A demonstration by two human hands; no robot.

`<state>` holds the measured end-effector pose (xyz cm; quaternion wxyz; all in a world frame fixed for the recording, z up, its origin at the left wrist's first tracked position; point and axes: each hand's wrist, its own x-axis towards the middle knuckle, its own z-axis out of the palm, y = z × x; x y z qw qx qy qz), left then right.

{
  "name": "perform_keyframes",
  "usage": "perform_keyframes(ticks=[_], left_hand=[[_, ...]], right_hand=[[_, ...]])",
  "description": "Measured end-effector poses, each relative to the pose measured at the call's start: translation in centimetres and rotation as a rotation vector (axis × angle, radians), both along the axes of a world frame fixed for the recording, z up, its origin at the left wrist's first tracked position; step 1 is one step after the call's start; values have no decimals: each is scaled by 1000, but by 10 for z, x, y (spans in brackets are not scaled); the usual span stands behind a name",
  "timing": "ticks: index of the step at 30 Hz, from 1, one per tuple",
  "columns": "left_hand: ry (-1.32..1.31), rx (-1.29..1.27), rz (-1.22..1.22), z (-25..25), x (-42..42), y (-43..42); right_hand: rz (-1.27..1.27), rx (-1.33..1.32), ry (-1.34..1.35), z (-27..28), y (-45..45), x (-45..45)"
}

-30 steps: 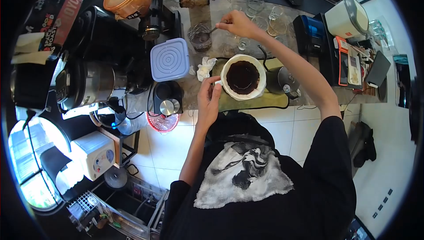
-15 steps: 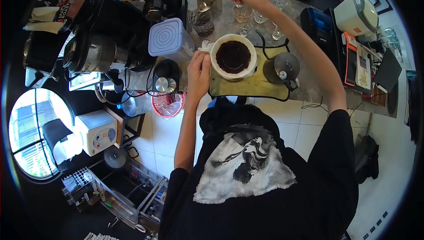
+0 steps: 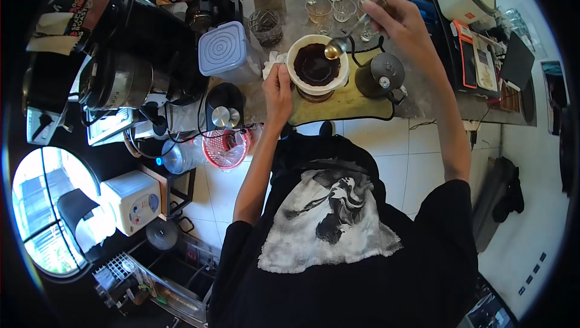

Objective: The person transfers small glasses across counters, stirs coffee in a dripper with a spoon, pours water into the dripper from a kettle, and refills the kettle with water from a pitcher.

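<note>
A cream coffee dripper (image 3: pixel 345 80), lined with a filter and holding dark wet coffee grounds (image 3: pixel 315 65), stands on the olive mat (image 3: pixel 356 107). My left hand (image 3: pixel 278 93) is closed at the dripper's left side, apparently around its handle, which the fingers mostly hide. Crumpled white paper or cloth (image 3: pixel 273 61) shows just beyond those fingers. Pinched in my right hand (image 3: pixel 402 26) is a metal spoon (image 3: pixel 333 48), its bowl over the dripper's right rim. The dark gooseneck kettle (image 3: pixel 379 75) sits right of the dripper, below my right hand.
Behind the dripper are a cut-glass tumbler (image 3: pixel 266 26) and several small clear glasses (image 3: pixel 344 9). To the left stand a lidded plastic container (image 3: pixel 222 49) and a black device with metal knobs (image 3: pixel 223 107). A red basket (image 3: pixel 226 148) is on the floor.
My right hand has brought the spoon from above the cut-glass tumbler rightward and nearer, to over the dripper. My left hand stays at the dripper's side. The view has shifted slightly.
</note>
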<state>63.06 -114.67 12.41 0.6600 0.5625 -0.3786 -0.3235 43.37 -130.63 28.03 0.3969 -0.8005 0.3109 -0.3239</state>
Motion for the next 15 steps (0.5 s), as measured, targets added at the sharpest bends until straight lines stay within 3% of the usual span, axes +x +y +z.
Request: perform_keyframes(ticks=[3, 15], left_hand=[[-142, -83, 25, -1, -2, -3], [-166, -88, -28, -10, 5, -6]], right_hand=[[-136, -33, -16, -6, 34, -6], [-346, -84, 69, -46, 65, 15]])
